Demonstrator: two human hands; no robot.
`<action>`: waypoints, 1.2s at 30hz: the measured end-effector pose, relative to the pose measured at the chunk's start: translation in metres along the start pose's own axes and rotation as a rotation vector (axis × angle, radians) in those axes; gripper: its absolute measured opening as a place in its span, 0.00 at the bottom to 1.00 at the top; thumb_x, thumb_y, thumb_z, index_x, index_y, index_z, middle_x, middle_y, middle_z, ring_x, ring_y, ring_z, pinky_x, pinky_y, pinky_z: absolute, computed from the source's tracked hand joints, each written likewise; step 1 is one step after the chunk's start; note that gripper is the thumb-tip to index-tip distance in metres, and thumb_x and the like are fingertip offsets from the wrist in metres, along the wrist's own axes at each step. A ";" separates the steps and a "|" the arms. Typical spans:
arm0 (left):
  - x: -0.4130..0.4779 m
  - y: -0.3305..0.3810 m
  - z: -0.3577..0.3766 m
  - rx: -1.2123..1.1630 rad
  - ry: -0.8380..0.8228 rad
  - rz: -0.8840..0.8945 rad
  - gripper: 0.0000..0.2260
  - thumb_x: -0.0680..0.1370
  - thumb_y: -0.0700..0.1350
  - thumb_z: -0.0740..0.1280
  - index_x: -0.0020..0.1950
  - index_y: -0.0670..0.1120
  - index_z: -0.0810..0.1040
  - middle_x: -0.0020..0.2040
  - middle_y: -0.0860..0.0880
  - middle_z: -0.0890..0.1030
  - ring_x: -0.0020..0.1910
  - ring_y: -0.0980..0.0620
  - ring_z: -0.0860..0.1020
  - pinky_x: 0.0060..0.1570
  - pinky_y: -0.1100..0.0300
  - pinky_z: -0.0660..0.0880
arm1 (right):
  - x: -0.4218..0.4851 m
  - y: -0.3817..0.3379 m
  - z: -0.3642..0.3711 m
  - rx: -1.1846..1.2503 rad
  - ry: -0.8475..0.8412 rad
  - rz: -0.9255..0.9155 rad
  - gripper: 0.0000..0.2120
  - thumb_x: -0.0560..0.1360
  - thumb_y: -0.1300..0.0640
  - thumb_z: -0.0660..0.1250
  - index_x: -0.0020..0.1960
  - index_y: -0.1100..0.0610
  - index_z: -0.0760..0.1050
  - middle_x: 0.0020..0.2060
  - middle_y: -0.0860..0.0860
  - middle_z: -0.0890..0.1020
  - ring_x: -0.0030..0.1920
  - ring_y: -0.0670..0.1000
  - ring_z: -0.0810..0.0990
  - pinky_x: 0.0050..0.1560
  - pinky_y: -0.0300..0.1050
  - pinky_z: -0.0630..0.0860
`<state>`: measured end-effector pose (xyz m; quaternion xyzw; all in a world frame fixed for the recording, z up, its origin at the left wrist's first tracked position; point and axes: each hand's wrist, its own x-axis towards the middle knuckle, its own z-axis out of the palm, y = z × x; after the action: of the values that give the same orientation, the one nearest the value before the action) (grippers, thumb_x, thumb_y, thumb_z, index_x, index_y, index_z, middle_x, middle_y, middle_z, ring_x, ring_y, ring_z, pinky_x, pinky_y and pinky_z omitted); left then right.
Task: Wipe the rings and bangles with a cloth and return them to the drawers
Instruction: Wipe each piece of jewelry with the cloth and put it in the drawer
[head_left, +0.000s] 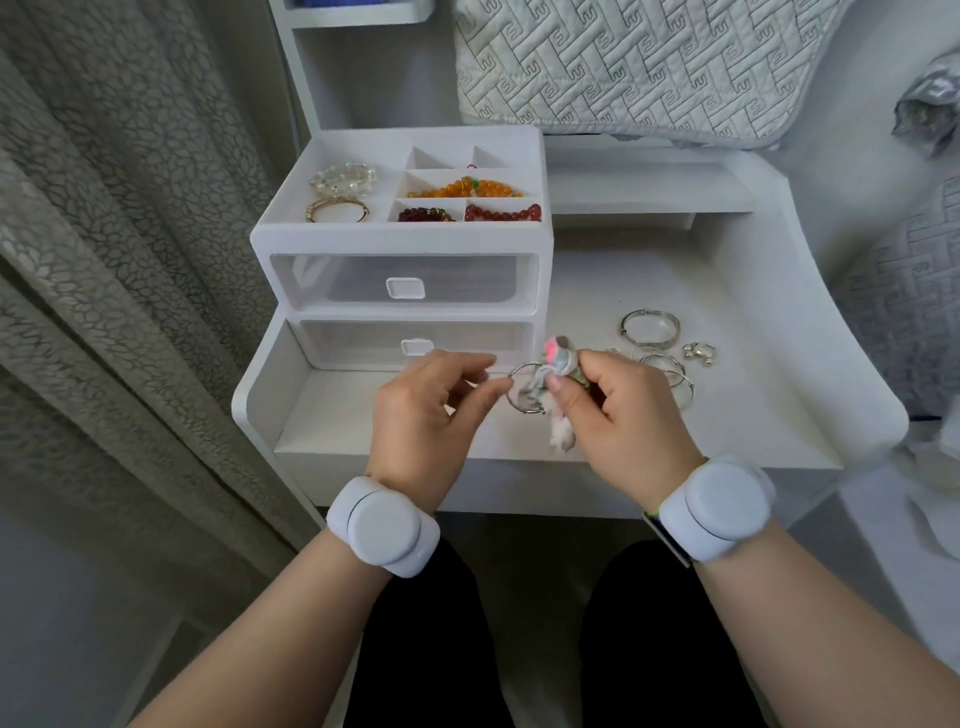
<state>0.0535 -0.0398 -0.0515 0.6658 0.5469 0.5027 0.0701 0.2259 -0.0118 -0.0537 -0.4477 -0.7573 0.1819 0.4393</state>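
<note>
White tabletop (363, 421), drawers (405, 288) closed behind: my left hand (423, 410) pinches a thin bangle (523, 411) just above it, right hand (623, 415) fingers curled round the bunched cloth (558, 358) against its rim; best, I judge, to turn the hoop slowly, wiping all round.

1. We see soft, even, cool light; we cannot tell its source.
2. The white counter (727, 280) reads very bright, nearly washed out.
3. Shadows are faint and blurred-edged.
4. The wide lens bows straight lines toward the borders, the curtain (104, 218) side most.
5. Overall focus looks slightly soft; the loose bangles (650, 326) lack crisp detail.
</note>
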 end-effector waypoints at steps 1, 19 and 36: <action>0.002 -0.006 0.000 0.025 0.002 -0.057 0.10 0.73 0.47 0.71 0.52 0.45 0.81 0.42 0.53 0.80 0.39 0.59 0.76 0.40 0.75 0.71 | -0.001 0.001 -0.001 0.009 0.012 0.033 0.14 0.76 0.52 0.62 0.35 0.59 0.75 0.27 0.51 0.77 0.28 0.50 0.72 0.31 0.49 0.71; 0.022 -0.058 -0.005 0.415 -0.039 -0.097 0.15 0.74 0.40 0.69 0.60 0.42 0.77 0.55 0.43 0.77 0.51 0.41 0.76 0.47 0.54 0.71 | 0.037 -0.002 0.017 -0.065 -0.025 -0.055 0.16 0.74 0.52 0.60 0.47 0.63 0.81 0.54 0.51 0.75 0.50 0.50 0.76 0.49 0.44 0.74; -0.015 -0.051 -0.024 0.324 0.095 0.047 0.04 0.72 0.40 0.71 0.45 0.41 0.79 0.42 0.46 0.78 0.38 0.49 0.76 0.37 0.58 0.73 | 0.044 -0.012 0.008 0.105 -0.061 0.071 0.11 0.76 0.59 0.66 0.37 0.62 0.77 0.33 0.58 0.76 0.32 0.52 0.72 0.37 0.46 0.70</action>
<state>0.0035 -0.0424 -0.0816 0.6565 0.6076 0.4405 -0.0760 0.2039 0.0194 -0.0282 -0.4450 -0.7434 0.2505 0.4319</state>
